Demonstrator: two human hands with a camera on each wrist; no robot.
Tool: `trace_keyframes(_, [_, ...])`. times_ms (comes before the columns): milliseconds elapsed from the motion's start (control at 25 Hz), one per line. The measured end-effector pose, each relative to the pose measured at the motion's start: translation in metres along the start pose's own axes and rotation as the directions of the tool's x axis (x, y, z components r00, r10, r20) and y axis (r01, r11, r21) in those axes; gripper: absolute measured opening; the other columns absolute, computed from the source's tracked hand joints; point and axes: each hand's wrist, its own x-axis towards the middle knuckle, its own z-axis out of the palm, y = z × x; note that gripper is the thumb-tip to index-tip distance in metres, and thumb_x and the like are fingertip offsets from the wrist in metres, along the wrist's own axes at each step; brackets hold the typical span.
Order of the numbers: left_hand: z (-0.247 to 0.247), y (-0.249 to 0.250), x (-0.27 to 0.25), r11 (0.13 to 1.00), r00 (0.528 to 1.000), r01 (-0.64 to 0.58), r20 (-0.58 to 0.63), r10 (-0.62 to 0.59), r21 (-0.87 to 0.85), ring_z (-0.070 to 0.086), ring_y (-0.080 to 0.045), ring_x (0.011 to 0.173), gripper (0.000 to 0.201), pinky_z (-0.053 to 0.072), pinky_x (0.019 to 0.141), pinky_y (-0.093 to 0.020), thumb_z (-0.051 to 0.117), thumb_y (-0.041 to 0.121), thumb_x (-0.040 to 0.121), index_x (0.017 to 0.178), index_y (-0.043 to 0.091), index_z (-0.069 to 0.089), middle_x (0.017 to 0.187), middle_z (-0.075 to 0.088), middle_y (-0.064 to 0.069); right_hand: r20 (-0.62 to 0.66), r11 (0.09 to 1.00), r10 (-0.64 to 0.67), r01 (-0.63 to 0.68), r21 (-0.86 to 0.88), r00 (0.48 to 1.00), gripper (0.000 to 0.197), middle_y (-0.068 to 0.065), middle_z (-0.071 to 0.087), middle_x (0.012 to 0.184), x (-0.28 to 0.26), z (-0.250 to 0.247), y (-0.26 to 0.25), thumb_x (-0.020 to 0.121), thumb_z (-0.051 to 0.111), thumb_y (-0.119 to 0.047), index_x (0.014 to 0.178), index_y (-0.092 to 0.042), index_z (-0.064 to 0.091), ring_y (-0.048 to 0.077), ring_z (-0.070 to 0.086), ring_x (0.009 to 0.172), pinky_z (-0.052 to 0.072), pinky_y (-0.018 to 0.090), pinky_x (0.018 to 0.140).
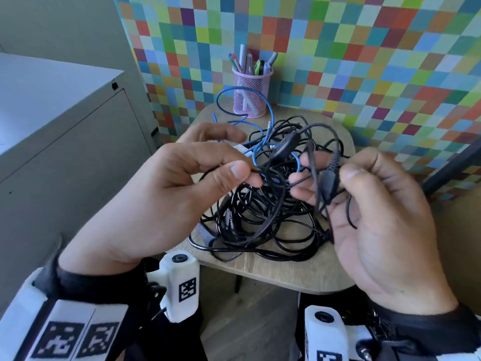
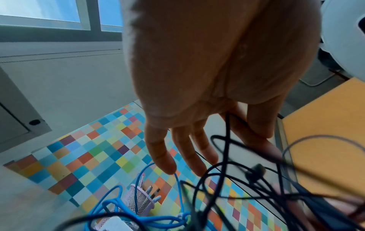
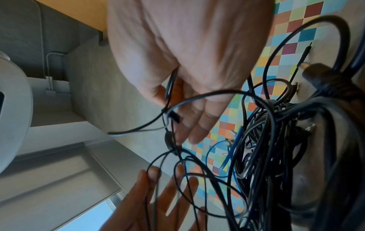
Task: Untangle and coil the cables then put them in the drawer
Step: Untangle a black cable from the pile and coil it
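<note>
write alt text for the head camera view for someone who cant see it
Two hands work above a tangle of black cables on a small wooden table: the left hand pinches a thin black strand and the right hand holds a black plug. A blue cable loops behind, beside a pink mesh pen cup.

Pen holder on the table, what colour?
Pink wire mesh pen holder; clearest in the head view.
</note>
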Motion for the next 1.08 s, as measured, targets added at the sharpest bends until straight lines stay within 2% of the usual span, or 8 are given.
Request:
trace_keyframes(160, [0.009, 0.006, -0.001, 0.996, 0.989, -0.092, 0.114, 0.091, -0.001, 0.065, -0.026, 0.119, 0.022, 0.052, 0.1, -0.041, 0.058, 0.023, 0.102, 0.093, 0.018, 0.078, 0.112, 0.071, -0.003, 0.068, 0.988, 0.065, -0.055, -0.144, 0.996, 0.024, 0.014, 0.076, 0.096, -0.003, 0.003, 0.006, 0.093, 0.059, -0.009, 0.071, -0.017, 0.057, 0.033, 0.074, 0.083, 0.059, 0.043, 0.067])
trace_keyframes(280, [0.014, 0.008, -0.001, 0.984, 0.997, -0.024, 0.066, 0.036, -0.178, 0.072, -0.025, 0.085, 0.026, 0.058, 0.08, -0.036, 0.053, 0.024, 0.105, 0.092, 0.009, 0.071, 0.104, 0.07, -0.008, 0.079, 0.986, 0.113, -0.102, -0.129, 0.99, 0.026, 0.013, 0.073, 0.085, -0.003, 0.007, 0.003, 0.09, 0.062, -0.007, 0.067, -0.017, 0.055, 0.029, 0.07, 0.073, 0.057, 0.038, 0.06])
trace_keyframes(400, [0.011, 0.011, 0.001, 0.994, 0.999, 0.011, -0.029, -0.014, -0.11, 0.05, -0.019, 0.054, 0.029, 0.043, 0.052, -0.022, 0.048, 0.029, 0.104, 0.087, 0.018, 0.068, 0.079, 0.061, -0.007, -0.027, 0.99, 0.143, -0.143, 0.013, 0.989, 0.021, 0.011, 0.069, 0.078, 0.0, 0.006, -0.002, 0.091, 0.065, -0.011, 0.073, -0.014, 0.056, 0.026, 0.073, 0.078, 0.058, 0.034, 0.055])
trace_keyframes(600, [0.007, 0.009, 0.003, 0.989, 0.983, 0.04, -0.172, -0.065, -0.141, 0.033, -0.009, 0.044, 0.032, 0.03, 0.043, -0.015, 0.048, 0.032, 0.103, 0.078, 0.025, 0.067, 0.066, 0.05, 0.0, -0.079, 0.992, 0.105, -0.099, 0.074, 0.991, 0.01, 0.009, 0.072, 0.081, 0.0, 0.006, -0.007, 0.089, 0.055, -0.019, 0.083, -0.011, 0.056, 0.028, 0.075, 0.08, 0.058, 0.034, 0.053])
trace_keyframes(760, [0.004, 0.009, 0.002, 0.992, 0.985, -0.002, -0.173, -0.02, -0.129, 0.05, -0.023, 0.062, 0.029, 0.042, 0.056, -0.024, 0.051, 0.03, 0.104, 0.08, 0.024, 0.067, 0.084, 0.068, 0.0, -0.008, 0.994, 0.101, -0.1, 0.05, 0.995, 0.016, 0.014, 0.075, 0.089, -0.003, 0.007, -0.01, 0.097, 0.058, -0.015, 0.082, -0.013, 0.059, 0.027, 0.075, 0.08, 0.057, 0.034, 0.052])
trace_keyframes(880, [0.008, 0.01, -0.001, 0.981, 0.998, -0.06, -0.04, 0.053, -0.183, 0.069, -0.024, 0.101, 0.028, 0.056, 0.082, -0.049, 0.052, 0.023, 0.105, 0.083, 0.015, 0.067, 0.114, 0.074, -0.008, 0.035, 0.991, 0.134, -0.134, -0.007, 0.99, 0.019, 0.021, 0.075, 0.091, -0.005, 0.009, -0.006, 0.093, 0.054, -0.013, 0.075, -0.013, 0.059, 0.029, 0.075, 0.077, 0.057, 0.036, 0.053])
trace_keyframes(960, [0.015, 0.013, -0.004, 0.974, 0.992, -0.103, 0.045, 0.114, -0.203, 0.062, -0.026, 0.127, 0.027, 0.054, 0.095, -0.063, 0.05, 0.019, 0.107, 0.085, 0.008, 0.062, 0.112, 0.072, -0.022, 0.053, 0.986, 0.165, -0.163, -0.045, 0.985, 0.022, 0.028, 0.072, 0.091, -0.006, 0.013, -0.003, 0.092, 0.056, -0.013, 0.07, -0.015, 0.059, 0.031, 0.074, 0.074, 0.058, 0.036, 0.053])
trace_keyframes(1080, [0.02, 0.014, -0.006, 0.961, 0.986, -0.1, 0.101, 0.13, -0.258, 0.067, -0.034, 0.118, 0.027, 0.057, 0.087, -0.06, 0.048, 0.016, 0.108, 0.085, 0.005, 0.057, 0.099, 0.072, -0.027, 0.066, 0.973, 0.227, -0.223, -0.059, 0.972, 0.024, 0.028, 0.071, 0.087, -0.007, 0.017, -0.001, 0.091, 0.061, -0.014, 0.067, -0.018, 0.059, 0.036, 0.071, 0.07, 0.056, 0.036, 0.05])
